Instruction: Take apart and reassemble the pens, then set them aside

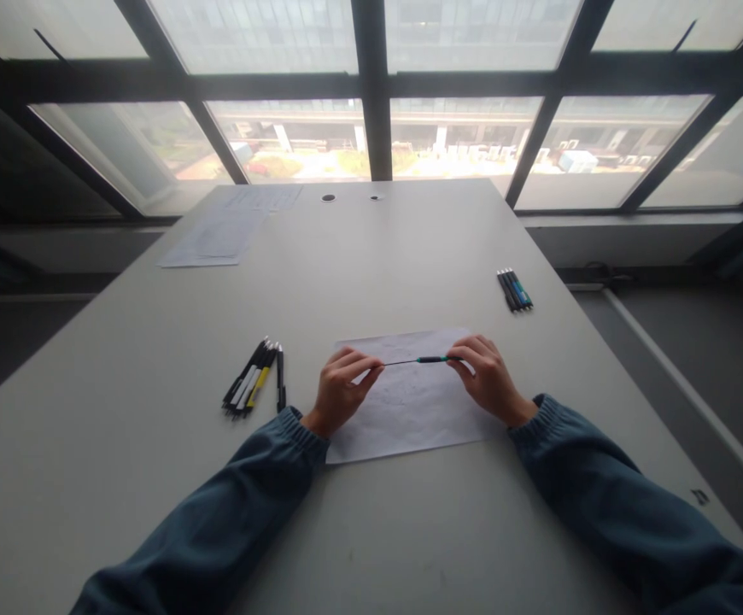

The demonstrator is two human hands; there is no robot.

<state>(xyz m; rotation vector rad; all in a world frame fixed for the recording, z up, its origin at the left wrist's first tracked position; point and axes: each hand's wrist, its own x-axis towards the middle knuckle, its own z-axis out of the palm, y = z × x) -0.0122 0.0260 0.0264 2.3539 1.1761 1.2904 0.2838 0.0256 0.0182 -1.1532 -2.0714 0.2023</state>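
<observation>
Over a sheet of white paper [410,410], my two hands hold opposite ends of a pen in line. Between the fingertips of my left hand [341,386] is the end of a thin dark pen refill [400,363]. Its other end meets a black pen barrel [432,360] with teal bits, pinched by my right hand [485,376]. Whether the refill is partly inside the barrel is too small to tell. Left of my left hand lies a bunch of pens [247,380], black, white and yellow, with one black pen [280,376] slightly apart.
Several dark and blue pens [515,290] lie in a row on the right side of the white table [371,273]. Printed sheets [211,235] rest at the far left. Two round holes sit near the far edge, and windows stand beyond it.
</observation>
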